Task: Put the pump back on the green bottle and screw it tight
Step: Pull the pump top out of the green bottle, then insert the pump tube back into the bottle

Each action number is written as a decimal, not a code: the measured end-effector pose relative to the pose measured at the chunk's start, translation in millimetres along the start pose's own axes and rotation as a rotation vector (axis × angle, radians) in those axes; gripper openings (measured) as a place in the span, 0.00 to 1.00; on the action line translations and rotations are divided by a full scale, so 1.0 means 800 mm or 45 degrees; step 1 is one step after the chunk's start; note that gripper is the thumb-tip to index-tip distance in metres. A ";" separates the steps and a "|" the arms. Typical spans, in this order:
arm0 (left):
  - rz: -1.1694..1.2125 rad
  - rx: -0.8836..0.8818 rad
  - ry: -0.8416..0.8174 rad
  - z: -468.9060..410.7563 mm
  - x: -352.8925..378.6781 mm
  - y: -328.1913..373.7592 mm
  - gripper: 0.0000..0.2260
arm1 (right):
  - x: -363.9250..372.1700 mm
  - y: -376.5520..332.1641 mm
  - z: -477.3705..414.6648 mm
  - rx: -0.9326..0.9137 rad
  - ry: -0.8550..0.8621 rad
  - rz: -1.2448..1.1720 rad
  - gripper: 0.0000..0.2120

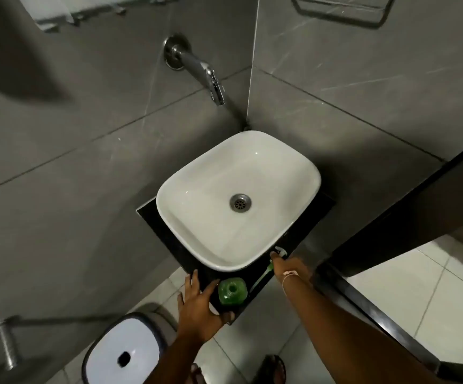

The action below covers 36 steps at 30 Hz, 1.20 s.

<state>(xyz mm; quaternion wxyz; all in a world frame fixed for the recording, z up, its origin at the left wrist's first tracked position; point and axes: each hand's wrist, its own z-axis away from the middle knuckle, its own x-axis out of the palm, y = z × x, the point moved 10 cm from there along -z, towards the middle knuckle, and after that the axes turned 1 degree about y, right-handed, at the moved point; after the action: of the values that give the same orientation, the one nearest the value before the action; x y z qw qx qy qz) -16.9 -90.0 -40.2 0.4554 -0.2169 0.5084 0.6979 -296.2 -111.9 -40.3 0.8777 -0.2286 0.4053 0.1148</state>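
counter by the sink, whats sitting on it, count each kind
green bottle, open-topped: 1
pump with white head, lying flat: 1
white basin: 1
total: 3

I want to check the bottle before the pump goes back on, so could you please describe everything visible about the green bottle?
The green bottle stands upright on the black counter, just in front of the white basin. It looks like translucent green plastic, squarish with rounded shoulders. Its round neck is open, with no pump fitted. The left hand rests against its left side; the right hand is apart from it.
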 end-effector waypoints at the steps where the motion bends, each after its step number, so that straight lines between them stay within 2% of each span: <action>1: 0.060 0.015 0.014 -0.002 -0.001 0.004 0.38 | 0.004 -0.001 -0.002 0.015 -0.018 -0.004 0.36; 4: 0.182 0.023 0.097 -0.007 -0.009 0.011 0.35 | 0.011 0.001 -0.008 0.073 -0.048 -0.044 0.35; 12: 0.133 0.074 0.118 -0.018 -0.007 0.005 0.31 | 0.022 0.007 -0.017 0.071 -0.054 -0.122 0.30; 17: 0.146 0.071 0.112 -0.018 -0.007 0.003 0.31 | 0.015 0.018 -0.003 0.142 -0.092 -0.481 0.27; 19: 0.156 0.068 0.112 -0.017 -0.008 0.004 0.31 | -0.016 0.014 0.017 0.016 0.058 -0.649 0.23; 22: 0.167 0.066 0.119 -0.014 -0.007 0.003 0.32 | -0.073 0.004 0.075 -0.329 0.260 -0.900 0.17; 27: 0.172 0.055 0.123 -0.011 -0.005 0.001 0.32 | -0.123 -0.010 0.187 -0.773 0.415 -0.763 0.19; 30: 0.151 0.063 0.126 -0.011 -0.006 0.002 0.32 | -0.124 -0.026 0.232 -1.020 0.507 -0.750 0.16; 33: 0.129 0.057 0.117 -0.012 -0.006 0.002 0.32 | -0.107 -0.036 0.240 -1.140 0.529 -0.791 0.15; 36: 0.123 0.055 0.117 -0.012 -0.006 0.003 0.31 | -0.085 -0.039 0.230 -1.165 0.504 -0.791 0.16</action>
<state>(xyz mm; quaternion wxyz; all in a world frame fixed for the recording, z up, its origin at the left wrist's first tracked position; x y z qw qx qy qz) -17.8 -101.1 -39.0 0.4021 -0.2141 0.5535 0.6972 -206.6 -49.4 125.3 0.5899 -0.7094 0.3847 -0.0294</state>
